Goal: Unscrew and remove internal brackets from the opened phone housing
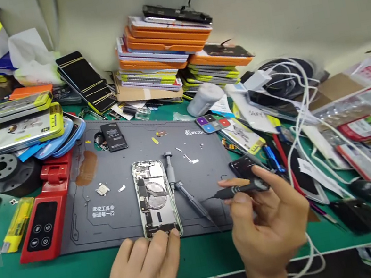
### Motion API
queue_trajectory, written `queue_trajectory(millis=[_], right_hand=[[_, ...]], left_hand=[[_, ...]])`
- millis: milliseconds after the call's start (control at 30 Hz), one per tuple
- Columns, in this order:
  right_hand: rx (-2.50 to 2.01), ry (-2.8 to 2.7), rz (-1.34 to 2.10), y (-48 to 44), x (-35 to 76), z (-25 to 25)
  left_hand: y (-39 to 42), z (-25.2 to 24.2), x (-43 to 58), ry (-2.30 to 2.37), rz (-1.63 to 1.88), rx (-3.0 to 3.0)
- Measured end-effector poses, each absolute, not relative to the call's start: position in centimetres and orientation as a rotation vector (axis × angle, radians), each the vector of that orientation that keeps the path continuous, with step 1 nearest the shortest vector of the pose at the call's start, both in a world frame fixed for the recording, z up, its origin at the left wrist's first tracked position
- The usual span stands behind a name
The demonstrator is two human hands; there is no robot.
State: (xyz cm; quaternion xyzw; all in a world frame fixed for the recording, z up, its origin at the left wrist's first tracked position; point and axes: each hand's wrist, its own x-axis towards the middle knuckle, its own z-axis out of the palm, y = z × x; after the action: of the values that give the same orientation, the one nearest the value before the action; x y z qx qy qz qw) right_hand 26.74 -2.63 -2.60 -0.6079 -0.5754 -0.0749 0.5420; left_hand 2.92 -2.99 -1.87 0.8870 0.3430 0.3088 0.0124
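Observation:
An opened phone housing (156,197) with its inner parts showing lies upright to me on the grey mat. My left hand (147,270) is closed over its bottom edge, fingertips pressing there. The thumb is hidden. In my right hand (266,220), a dark screwdriver (232,191) is held nearly level between thumb and fingers, its thin tip pointing left, away from the phone. Two more screwdrivers lie right of the phone: a grey one (170,168) against its side and a second (192,199) slanting toward the mat's front edge.
The grey mat (116,232) bears a black battery (114,136), a small metal part (102,188) and tiny scraps. A red device (43,226) stands left. Stacked orange boxes (168,41) rise behind. White cables (303,104), packets and a black phone-like piece (242,167) crowd the right.

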Motion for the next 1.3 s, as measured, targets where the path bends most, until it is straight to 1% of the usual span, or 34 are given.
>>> queue_trajectory(millis=[133, 233, 300, 467, 600, 667, 700, 733, 833, 900, 1067, 1233, 1300], right_hand=[[-1.588, -1.493, -0.238, -3.0, 27.1, -1.8], [-1.447, -1.415, -0.164, -2.8, 25.5, -0.5], [-1.338, -1.296, 0.010, -2.6, 23.4, 0.4], [-1.271, -1.381, 0.589, -2.2, 18.6, 1.2], [-1.244, -1.468, 0.758, -1.9, 17.5, 0.7], [-1.242, -1.463, 0.743, -1.7, 17.7, 0.7], [-1.240, -1.440, 0.680, -1.6, 18.0, 0.8], [-1.239, -1.402, 0.572, -1.4, 18.5, 0.9], [-1.252, -1.226, 0.093, -1.0, 21.4, 1.2], [-1.348, -1.181, -0.087, -1.0, 23.9, 1.3], [-1.854, -1.510, 0.097, -1.7, 28.6, 0.6], [-1.948, -1.812, 0.123, -1.5, 29.3, 0.1], [-1.911, -1.867, 0.026, -1.4, 28.7, 0.2]], left_hand=[[-3.1, -2.3, 2.8, 1.084, 0.944, 2.751], [-3.2, -2.6, 3.1, 1.110, 0.962, 2.728], [-3.2, -2.5, 3.3, 1.128, 0.982, 2.696], [-2.9, -1.9, 3.3, 1.129, 1.010, 2.646], [-2.7, -1.9, 3.2, 1.112, 1.029, 2.645], [-2.7, -2.0, 3.2, 1.102, 1.029, 2.637], [-2.7, -2.0, 3.1, 1.102, 1.025, 2.637], [-2.8, -2.1, 3.1, 1.102, 1.018, 2.640], [-2.8, -2.2, 3.0, 1.092, 1.009, 2.664], [-2.6, -2.4, 2.9, 1.077, 1.019, 2.691], [-2.1, -2.6, 3.0, 1.025, 1.038, 2.721], [-1.9, -2.3, 2.9, 1.026, 1.046, 2.774], [-1.9, -2.2, 2.8, 1.026, 1.044, 2.772]])
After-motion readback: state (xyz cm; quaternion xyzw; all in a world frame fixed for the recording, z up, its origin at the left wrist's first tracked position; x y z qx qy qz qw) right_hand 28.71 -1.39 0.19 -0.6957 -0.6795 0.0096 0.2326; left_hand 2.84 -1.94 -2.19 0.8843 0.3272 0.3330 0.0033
